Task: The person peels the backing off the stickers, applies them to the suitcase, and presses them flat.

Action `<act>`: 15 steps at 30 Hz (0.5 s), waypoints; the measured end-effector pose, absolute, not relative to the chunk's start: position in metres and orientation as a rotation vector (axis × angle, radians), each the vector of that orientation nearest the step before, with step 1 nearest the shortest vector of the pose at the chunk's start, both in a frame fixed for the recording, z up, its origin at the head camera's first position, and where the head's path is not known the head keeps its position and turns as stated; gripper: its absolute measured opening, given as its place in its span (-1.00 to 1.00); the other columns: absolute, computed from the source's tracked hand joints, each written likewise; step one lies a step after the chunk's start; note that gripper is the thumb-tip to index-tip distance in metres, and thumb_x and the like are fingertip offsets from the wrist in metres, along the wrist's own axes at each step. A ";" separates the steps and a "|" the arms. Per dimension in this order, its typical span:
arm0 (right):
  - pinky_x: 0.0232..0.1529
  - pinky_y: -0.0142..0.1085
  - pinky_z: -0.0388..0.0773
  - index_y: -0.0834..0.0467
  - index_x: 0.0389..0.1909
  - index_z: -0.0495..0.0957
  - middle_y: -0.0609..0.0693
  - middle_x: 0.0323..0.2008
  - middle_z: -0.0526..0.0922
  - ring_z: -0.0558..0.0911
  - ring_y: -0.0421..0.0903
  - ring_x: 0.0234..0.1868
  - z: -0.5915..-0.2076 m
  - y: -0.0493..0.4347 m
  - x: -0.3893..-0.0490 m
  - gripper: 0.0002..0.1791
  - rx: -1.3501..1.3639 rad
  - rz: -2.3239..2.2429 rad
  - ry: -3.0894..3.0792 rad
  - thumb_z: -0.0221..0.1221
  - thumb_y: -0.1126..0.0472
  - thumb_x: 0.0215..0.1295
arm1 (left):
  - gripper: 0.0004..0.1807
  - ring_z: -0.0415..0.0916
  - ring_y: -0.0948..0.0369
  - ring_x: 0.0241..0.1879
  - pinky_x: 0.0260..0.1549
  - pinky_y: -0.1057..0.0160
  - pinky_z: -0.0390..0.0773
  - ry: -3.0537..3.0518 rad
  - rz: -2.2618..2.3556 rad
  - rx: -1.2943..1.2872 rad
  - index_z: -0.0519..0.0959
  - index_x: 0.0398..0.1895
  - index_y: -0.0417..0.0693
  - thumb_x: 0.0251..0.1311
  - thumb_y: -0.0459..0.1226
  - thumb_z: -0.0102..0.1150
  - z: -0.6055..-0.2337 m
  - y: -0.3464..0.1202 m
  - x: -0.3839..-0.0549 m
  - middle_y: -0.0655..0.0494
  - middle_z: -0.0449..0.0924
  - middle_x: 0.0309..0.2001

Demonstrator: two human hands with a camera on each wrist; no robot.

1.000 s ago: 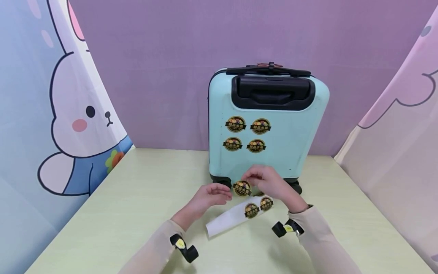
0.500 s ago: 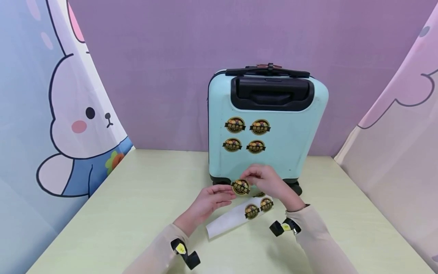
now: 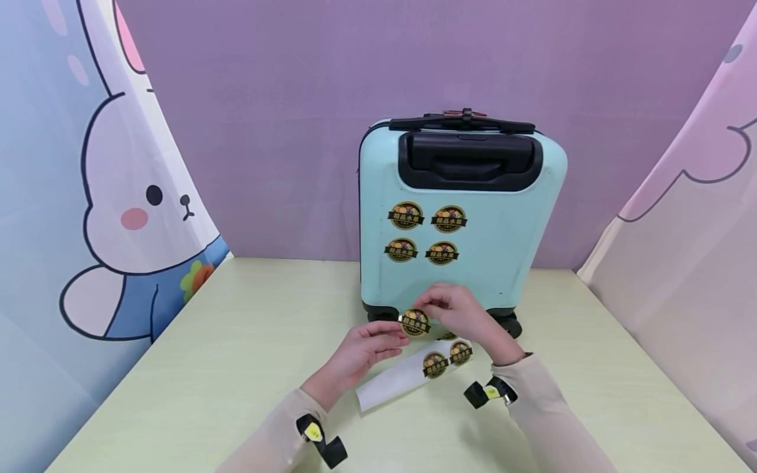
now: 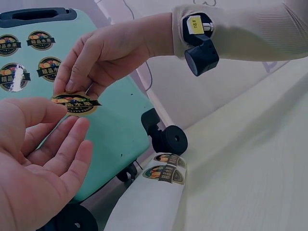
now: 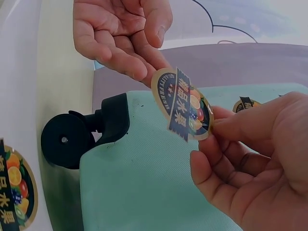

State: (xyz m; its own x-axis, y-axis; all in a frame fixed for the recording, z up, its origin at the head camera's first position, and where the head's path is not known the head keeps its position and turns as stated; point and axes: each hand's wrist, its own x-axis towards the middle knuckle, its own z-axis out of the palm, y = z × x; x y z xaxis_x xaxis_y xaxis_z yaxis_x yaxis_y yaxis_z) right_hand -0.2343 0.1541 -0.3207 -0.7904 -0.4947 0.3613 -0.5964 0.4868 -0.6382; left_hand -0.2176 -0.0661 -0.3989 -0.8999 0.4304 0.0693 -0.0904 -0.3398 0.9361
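In the head view my right hand (image 3: 454, 312) pinches a round black-and-gold fruit sticker (image 3: 415, 322) by its right edge, low in front of the mint suitcase (image 3: 473, 279). My left hand (image 3: 363, 351) reaches in from the left, its fingers loosely extended. Seen from the right wrist, the left fingertips (image 5: 144, 70) meet the far edge of the sticker, and the left thumb stands apart from it. Several matching stickers (image 3: 442, 253) are on the suitcase in two rows. Below the hands, a curled white backing sheet (image 3: 390, 384) on the table bears more stickers (image 3: 435, 364).
The suitcase stands upright at the back of the pale table (image 3: 272, 309), on black wheels (image 3: 510, 324), against a purple cloth backdrop (image 3: 272, 131). Its black handle (image 3: 473, 161) is at the top. Printed curtains (image 3: 142, 197) hang at both sides.
My left hand has moved right, and its fingertips have come up to the sticker. The right hand has shifted slightly left, still pinching the sticker. The backing sheet lies where it was.
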 end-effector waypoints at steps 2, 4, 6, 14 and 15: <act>-0.31 -0.29 0.58 0.24 -0.15 0.71 0.04 -0.19 0.67 0.59 -0.11 -0.28 -0.321 0.154 -0.234 -0.78 0.963 1.190 -2.595 0.12 0.46 0.38 | -0.73 0.66 0.16 -0.06 0.06 0.14 0.59 1.570 2.299 0.440 0.64 -0.03 -0.16 0.27 -0.51 0.11 -0.399 -0.066 -0.217 0.04 0.69 -0.13; -0.30 -0.29 0.57 0.26 -0.12 0.71 0.05 -0.16 0.67 0.59 -0.09 -0.25 -0.320 0.155 -0.234 -0.76 0.971 1.202 -2.594 0.08 0.45 0.40 | -0.73 0.66 0.16 -0.06 0.06 0.14 0.59 1.574 2.303 0.437 0.63 -0.01 -0.19 0.27 -0.51 0.11 -0.399 -0.066 -0.218 0.04 0.69 -0.12; -0.28 -0.28 0.56 0.28 -0.08 0.70 0.07 -0.14 0.66 0.58 -0.08 -0.22 -0.320 0.155 -0.234 -0.74 0.979 1.224 -2.594 0.05 0.45 0.42 | -0.74 0.66 0.15 -0.06 0.06 0.14 0.59 1.583 2.310 0.427 0.62 0.00 -0.21 0.27 -0.50 0.12 -0.399 -0.065 -0.218 0.03 0.69 -0.12; -0.18 -0.26 0.58 0.36 0.10 0.60 0.12 -0.06 0.64 0.57 -0.02 -0.14 -0.318 0.153 -0.231 -0.69 1.001 1.229 -2.583 0.02 0.44 0.43 | -0.83 0.69 0.17 -0.14 -0.04 0.18 0.64 1.626 2.360 0.388 0.64 -0.11 -0.18 0.32 -0.47 0.12 -0.399 -0.062 -0.223 0.02 0.72 -0.20; -0.15 -0.24 0.58 0.36 0.13 0.58 0.13 -0.05 0.63 0.58 0.00 -0.10 -0.317 0.152 -0.231 -0.68 1.001 1.225 -2.579 0.03 0.44 0.43 | -0.84 0.69 0.18 -0.16 -0.05 0.19 0.64 1.626 2.367 0.384 0.65 -0.13 -0.16 0.33 -0.47 0.12 -0.399 -0.061 -0.223 0.03 0.72 -0.21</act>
State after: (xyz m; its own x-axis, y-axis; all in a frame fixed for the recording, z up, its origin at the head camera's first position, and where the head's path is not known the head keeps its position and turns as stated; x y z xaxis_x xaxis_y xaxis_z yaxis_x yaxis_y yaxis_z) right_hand -0.2307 0.1521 -0.3173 -0.7751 -0.5153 0.3657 -0.6090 0.4549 -0.6498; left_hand -0.2231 -0.0614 -0.3987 -0.9358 0.3438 0.0775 -0.0509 -0.3497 0.9355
